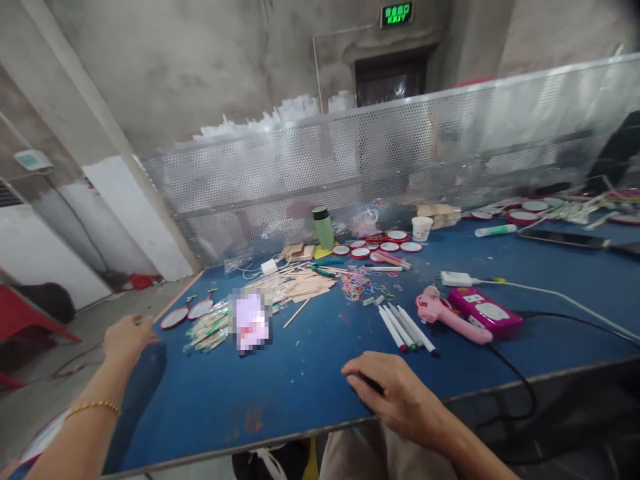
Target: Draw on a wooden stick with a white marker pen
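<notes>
My left hand hovers at the table's left end, slightly blurred, its fingers loosely apart with nothing seen in them. Close to its fingertips lie two round red-rimmed discs with short handles. My right hand rests near the front edge of the blue table, its fingers curled in and no object visible in it. Beyond it lie several white markers with coloured ends. A pink glue gun is to their right, beside a magenta box. Neither hand touches these things.
A blurred-out phone-like object lies beside green-tipped wrapped sticks. Behind are wooden sticks, colourful rubber bands, a green bottle and a white cup. Cables cross the right side; a perforated metal screen stands behind.
</notes>
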Tool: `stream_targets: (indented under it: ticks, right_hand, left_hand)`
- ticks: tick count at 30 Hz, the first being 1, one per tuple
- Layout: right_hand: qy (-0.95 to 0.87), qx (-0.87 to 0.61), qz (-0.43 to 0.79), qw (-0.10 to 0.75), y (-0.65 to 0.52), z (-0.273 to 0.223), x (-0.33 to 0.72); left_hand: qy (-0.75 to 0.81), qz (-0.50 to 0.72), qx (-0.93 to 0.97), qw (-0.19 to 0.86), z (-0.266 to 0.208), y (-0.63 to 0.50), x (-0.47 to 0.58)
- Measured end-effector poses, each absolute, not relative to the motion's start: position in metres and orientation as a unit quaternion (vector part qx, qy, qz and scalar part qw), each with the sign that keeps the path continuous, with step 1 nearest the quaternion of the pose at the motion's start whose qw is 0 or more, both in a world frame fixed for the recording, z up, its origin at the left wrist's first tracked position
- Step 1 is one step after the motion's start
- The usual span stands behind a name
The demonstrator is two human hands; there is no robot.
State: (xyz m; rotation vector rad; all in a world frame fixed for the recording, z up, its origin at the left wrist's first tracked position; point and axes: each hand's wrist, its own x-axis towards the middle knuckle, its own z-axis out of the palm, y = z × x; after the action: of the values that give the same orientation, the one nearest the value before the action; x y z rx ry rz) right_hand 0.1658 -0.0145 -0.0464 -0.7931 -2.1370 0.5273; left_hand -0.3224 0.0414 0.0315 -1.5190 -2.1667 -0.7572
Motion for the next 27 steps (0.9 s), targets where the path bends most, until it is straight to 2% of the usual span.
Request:
stream_targets:
  ticks: [2,4,9,12,17,27]
  right_hand:
    - [-0.840,-0.309,0.207,0.395,-0.014,-0.047,0.165]
    - [-0.841,-0.305,0.201,0.400,-0.013,-0.049,0.163]
    - [-0.838,-0.298,0.202,0.410,-0.010,-0.053,0.161]
    - [-0.835,-0.304,0.201,0.411,-0.009,-0.054,0.161]
    - [-0.839,-0.296,0.191,0.416,-0.009,-0.055,0.161]
    - [-0.848,-0.282,0.135,0.427,-0.011,-0.053,0.156]
  left_hand:
    - [-0.798,-0.300,-0.459,0.248,0.033,0.035,-0.297]
    - [-0.747,-0.328,-0.514,0.265,0.034,0.028,-0.260]
    - [-0.580,-0.364,-0.701,0.201,0.026,0.015,-0.154]
    - [-0.555,-0.254,-0.778,0.148,0.018,0.027,-0.105]
    - [-0.660,0.041,-0.743,0.104,0.004,0.062,-0.064]
    - [-0.665,0.107,-0.727,0.131,0.002,0.088,-0.055]
